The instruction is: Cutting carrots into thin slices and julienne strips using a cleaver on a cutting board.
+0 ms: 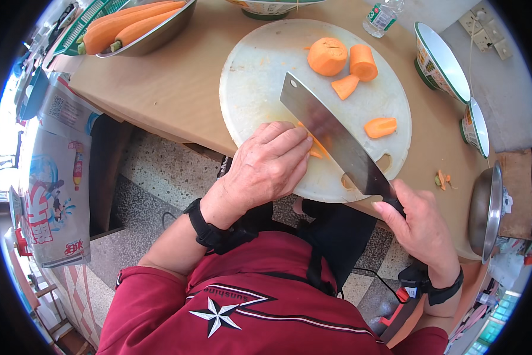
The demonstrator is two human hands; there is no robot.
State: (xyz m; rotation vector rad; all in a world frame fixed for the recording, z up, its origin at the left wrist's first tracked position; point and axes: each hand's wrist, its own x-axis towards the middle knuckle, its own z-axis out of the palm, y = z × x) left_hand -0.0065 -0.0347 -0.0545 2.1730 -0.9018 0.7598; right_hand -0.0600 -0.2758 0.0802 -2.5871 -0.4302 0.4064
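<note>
My right hand grips the dark handle of a cleaver, whose broad blade slants across a round white cutting board. Fingers bent, my left hand presses down on the board just left of the blade. Thin orange carrot strips show between its fingertips and the blade; whatever lies under the fingers is hidden. Beyond the blade are a thick carrot chunk, a short carrot cylinder and a wedge-shaped carrot piece. Another carrot piece lies nearer the right edge.
Whole carrots fill a metal bowl at the upper left, beside a green basket. A plastic bottle, green-rimmed bowls and a steel basin stand around the board. Carrot scraps lie on the table at right.
</note>
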